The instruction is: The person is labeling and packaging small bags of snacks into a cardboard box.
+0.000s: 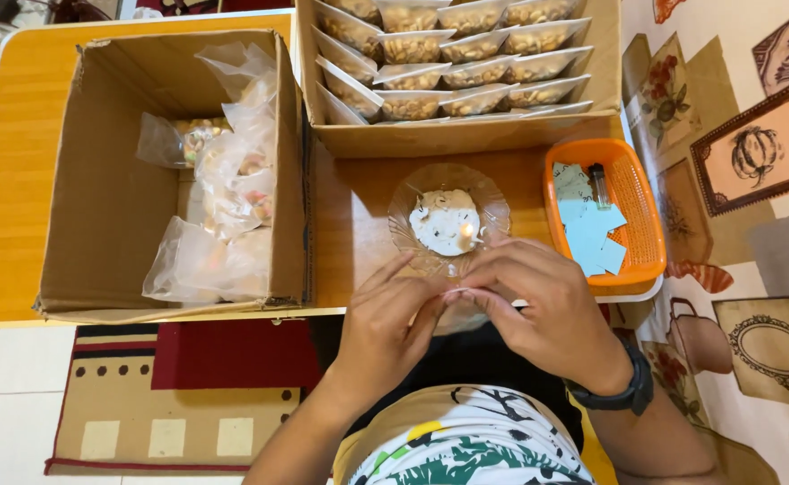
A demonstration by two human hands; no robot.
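Seated at a low wooden tabletop [17, 198], a person works with both bare hands just in front of a clear glass dish [449, 221], on the side nearest their body. Their left hand [384, 325] and right hand [545, 310] meet at the fingertips, pinching the top edge of a small clear plastic bag [459, 310] between them. Both sets of fingers are narrowed tight on that thin edge; the bag hangs below it, partly hidden by the hands, at the tabletop's near edge. A dark wristband [623, 391] sits on the right wrist.

The glass dish holds something pale and round with a small bright glint on it; what it is cannot be made out. To the right of the dish, close by, stands an orange plastic basket [643, 224] holding light blue paper slips [589, 235] and a small dark tube [599, 186]. Beyond the dish, on the far side from the person, sits a cardboard box [466, 136] packed with rows of sealed clear packets of nuts [466, 72], standing on edge. To the left of the dish is a larger open cardboard box [98, 207] with loose clear bags [224, 189] heaped inside, some with contents.

Patterned floor mats [736, 162] lie to the right of the tabletop.
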